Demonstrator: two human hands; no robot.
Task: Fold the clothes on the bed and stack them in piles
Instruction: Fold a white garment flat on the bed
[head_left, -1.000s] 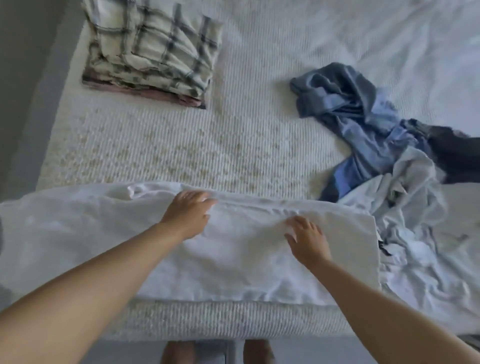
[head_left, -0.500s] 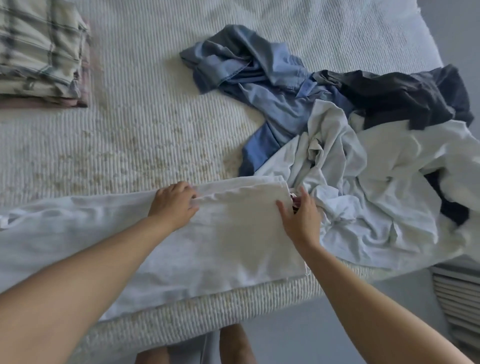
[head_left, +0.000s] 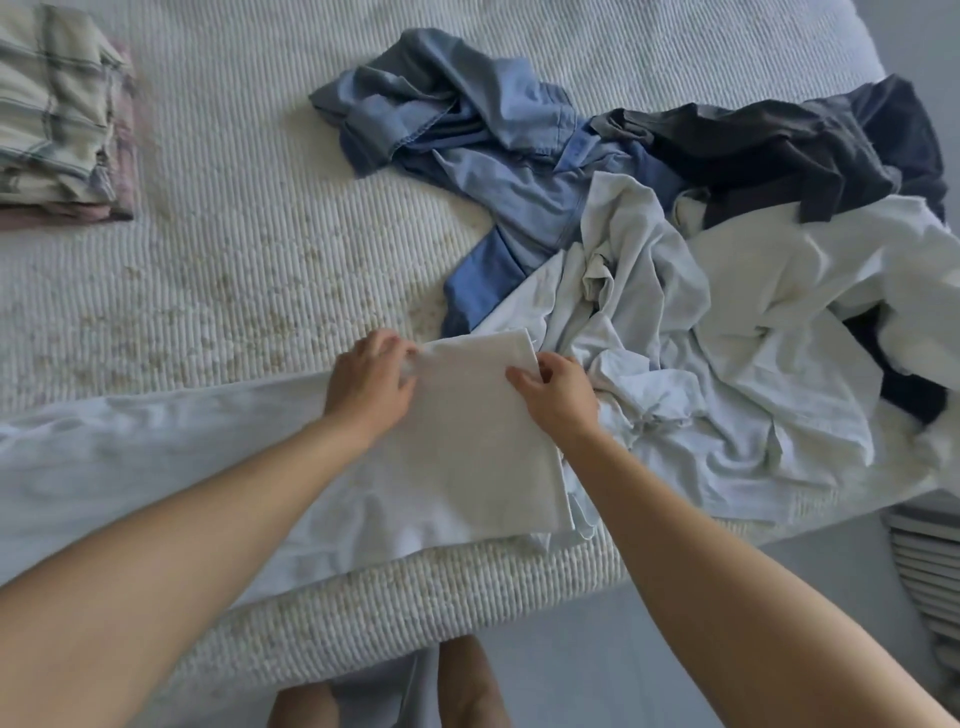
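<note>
Basically mid-fold. White garment (head_left: 467, 441) lies along the near edge of the bed (head_left: 260, 234), already doubled lengthwise into a long strip, its left part running off toward the left of the view. Left hand (head_left: 371, 387) grips the strip's far edge, fingers curled over the cloth, probably to pin the layers so they do not slide. Right hand (head_left: 558, 395) pinches the strip's right end at the far corner, thumb on top; likely ready to carry that end over leftward for the next fold. Holding both points on the same edge keeps the seams lined up, I judge.

Unfolded heap (head_left: 701, 312) sits just beside the right hand, touching the strip's right end: pale shirts in front, blue garment (head_left: 493, 156) behind, dark garment (head_left: 779, 140) at the far right. Kept to 1 side so the working area stays flat. Folded pile (head_left: 57, 119), plaid on top with pink under it, sits well apart at the far left, out of the way. Task is early: 1 pile, several pieces left. Risk: corner snagging the heap.
</note>
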